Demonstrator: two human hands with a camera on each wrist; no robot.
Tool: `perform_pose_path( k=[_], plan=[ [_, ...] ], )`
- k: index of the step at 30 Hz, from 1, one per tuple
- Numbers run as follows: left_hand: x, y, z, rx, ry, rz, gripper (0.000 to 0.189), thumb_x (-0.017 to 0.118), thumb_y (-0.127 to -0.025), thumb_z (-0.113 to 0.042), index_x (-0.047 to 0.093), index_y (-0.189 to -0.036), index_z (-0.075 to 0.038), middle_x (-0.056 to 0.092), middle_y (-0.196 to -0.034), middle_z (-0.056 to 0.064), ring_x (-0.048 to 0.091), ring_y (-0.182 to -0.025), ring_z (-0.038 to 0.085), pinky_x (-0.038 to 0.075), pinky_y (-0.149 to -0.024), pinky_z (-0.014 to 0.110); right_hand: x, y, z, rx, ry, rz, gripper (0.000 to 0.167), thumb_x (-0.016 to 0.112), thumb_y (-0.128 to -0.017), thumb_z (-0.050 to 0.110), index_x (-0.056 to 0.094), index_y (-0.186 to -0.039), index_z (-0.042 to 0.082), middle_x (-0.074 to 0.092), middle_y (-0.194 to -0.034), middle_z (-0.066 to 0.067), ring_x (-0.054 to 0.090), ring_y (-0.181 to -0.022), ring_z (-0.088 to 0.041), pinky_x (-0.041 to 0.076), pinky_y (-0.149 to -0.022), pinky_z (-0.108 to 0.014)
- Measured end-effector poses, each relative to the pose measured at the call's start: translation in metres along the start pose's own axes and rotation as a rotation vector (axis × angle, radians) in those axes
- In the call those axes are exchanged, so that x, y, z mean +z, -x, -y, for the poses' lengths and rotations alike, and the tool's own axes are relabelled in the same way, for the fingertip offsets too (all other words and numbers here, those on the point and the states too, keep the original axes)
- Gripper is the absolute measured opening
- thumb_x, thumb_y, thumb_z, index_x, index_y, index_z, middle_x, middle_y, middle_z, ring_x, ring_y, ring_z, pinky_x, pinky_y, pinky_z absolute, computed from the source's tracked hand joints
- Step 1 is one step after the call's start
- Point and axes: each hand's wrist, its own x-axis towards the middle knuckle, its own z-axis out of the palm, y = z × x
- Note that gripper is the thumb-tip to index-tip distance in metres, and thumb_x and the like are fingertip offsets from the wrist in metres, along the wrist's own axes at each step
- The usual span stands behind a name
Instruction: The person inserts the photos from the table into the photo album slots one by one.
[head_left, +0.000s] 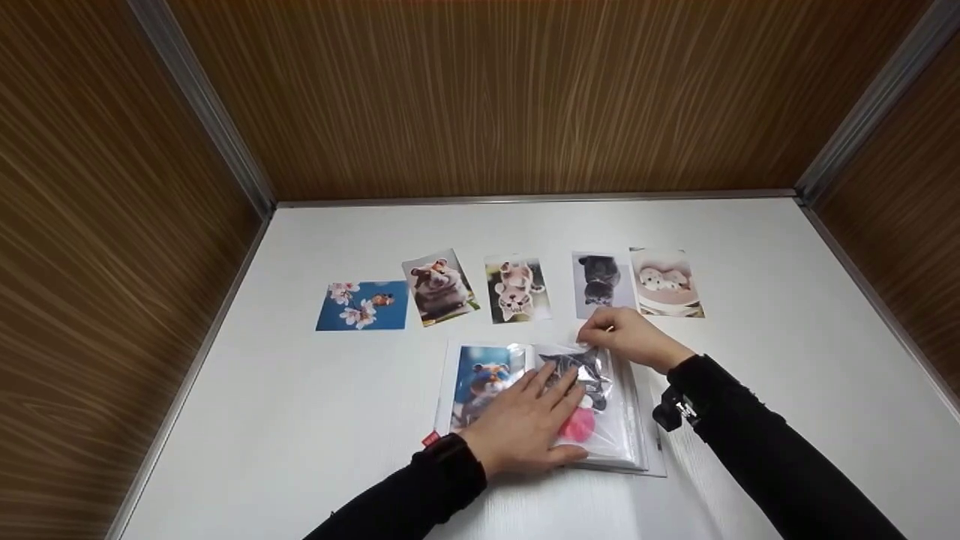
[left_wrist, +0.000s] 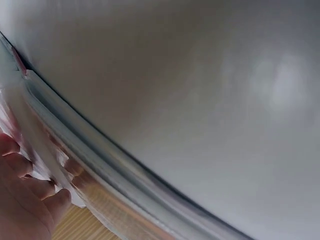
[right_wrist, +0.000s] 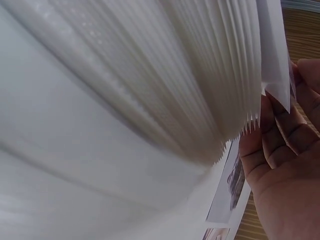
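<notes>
An open photo album point(head_left: 626, 442) with clear sleeves lies on the white table. A hamster photo point(head_left: 480, 379) shows in its left page. On the right page a photo of a dark kitten with a pink ball point(head_left: 577, 425) lies under shiny film. My left hand point(head_left: 521, 424) rests on this right page with fingers spread, partly covering the photo. My right hand point(head_left: 634, 337) is at the page's top edge. In the right wrist view, the thumb and fingers of the right hand point(right_wrist: 287, 170) pinch the corner of a sheet point(right_wrist: 275, 60) standing apart from the stacked pages.
Several loose photos lie in a row beyond the album: blossoms on blue point(head_left: 384, 319), a hamster point(head_left: 442, 296), a light kitten point(head_left: 516, 292), a grey kitten point(head_left: 600, 281) and small white animals point(head_left: 664, 283). Wood-grain panels point(head_left: 525, 97) enclose the table point(head_left: 300, 420).
</notes>
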Motion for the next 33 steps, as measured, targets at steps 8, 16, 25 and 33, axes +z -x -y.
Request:
perform_pose_path(
  k=[8, 16, 25, 33],
  plan=[
    [-0.003, 0.003, -0.001, 0.091, -0.132, -0.11, 0.082, 0.015, -0.094, -0.071, 0.016, -0.156, -0.018, 0.016, -0.163, 0.004, 0.022, -0.147, 0.031, 0.025, -0.119, 0.043, -0.005, 0.003, 0.003, -0.022, -0.03, 0.011, 0.02, 0.063, -0.093, 0.027, 0.075, -0.094, 0.011, 0.069, -0.099, -0.005, 0.057, -0.097, -0.017, 0.044, -0.088, -0.034],
    [-0.006, 0.008, -0.005, 0.202, -0.225, -0.305, 0.07, 0.033, -0.097, -0.054, 0.021, -0.155, -0.017, 0.029, -0.159, 0.005, 0.043, -0.137, 0.031, 0.041, -0.109, 0.043, -0.01, 0.003, 0.009, -0.009, -0.069, -0.003, 0.037, 0.052, -0.098, 0.042, 0.075, -0.092, 0.013, 0.07, -0.108, -0.004, 0.06, -0.102, -0.019, 0.046, -0.09, -0.036],
    [-0.013, 0.012, -0.012, 0.123, -0.177, -0.403, 0.087, 0.054, -0.088, -0.048, 0.012, -0.156, -0.013, 0.025, -0.16, 0.008, 0.052, -0.129, 0.032, 0.052, -0.097, 0.04, -0.013, 0.005, 0.011, 0.004, -0.158, -0.004, 0.052, 0.038, -0.101, 0.05, 0.074, -0.102, 0.013, 0.07, -0.104, -0.007, 0.061, -0.094, -0.026, 0.047, -0.085, -0.038],
    [-0.02, 0.015, -0.006, 0.062, -0.186, -0.526, 0.049, 0.052, -0.088, -0.037, 0.049, -0.129, -0.011, 0.037, -0.155, 0.01, 0.061, -0.118, 0.03, 0.058, -0.085, 0.036, -0.015, 0.006, 0.007, 0.008, -0.224, -0.022, 0.058, 0.034, -0.103, 0.047, 0.069, -0.113, 0.002, 0.067, -0.106, -0.024, 0.063, -0.095, -0.038, 0.051, -0.084, -0.036]
  ],
)
